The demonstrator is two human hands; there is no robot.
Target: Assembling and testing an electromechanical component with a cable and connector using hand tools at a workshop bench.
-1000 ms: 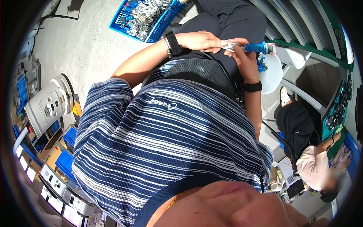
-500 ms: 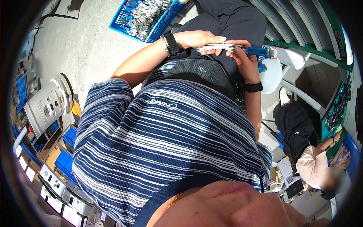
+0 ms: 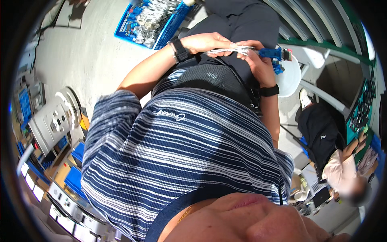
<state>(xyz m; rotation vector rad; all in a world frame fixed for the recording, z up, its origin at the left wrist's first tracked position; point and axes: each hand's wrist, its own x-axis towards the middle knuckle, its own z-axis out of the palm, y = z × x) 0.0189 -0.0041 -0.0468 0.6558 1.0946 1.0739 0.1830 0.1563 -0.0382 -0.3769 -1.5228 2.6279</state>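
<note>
A folded bundle of whitish cable (image 3: 241, 50) with blue connectors (image 3: 272, 53) lies across both hands in front of my lap. My left hand (image 3: 209, 42) closes on the bundle's left end, thumb along the top. Around its middle are the fingers of my right hand (image 3: 258, 64), beside the connectors. The blue connectors stick out to the right past my right hand, over a white round stool-like surface (image 3: 291, 78). Some finger parts are hidden behind the cable and slightly blurred.
A blue plastic basket (image 3: 163, 40) full of similar cable bundles stands on the floor at the far left. Grey slats with a green frame (image 3: 330, 50) rise at the far right. Another person (image 3: 336, 169) works at the right. A pale chair-like machine (image 3: 52, 121) stands at left.
The whole view has shifted slightly. Both hands still hold the cable bundle, its connectors now tilted a little differently. The other person's arm at the right has moved.
</note>
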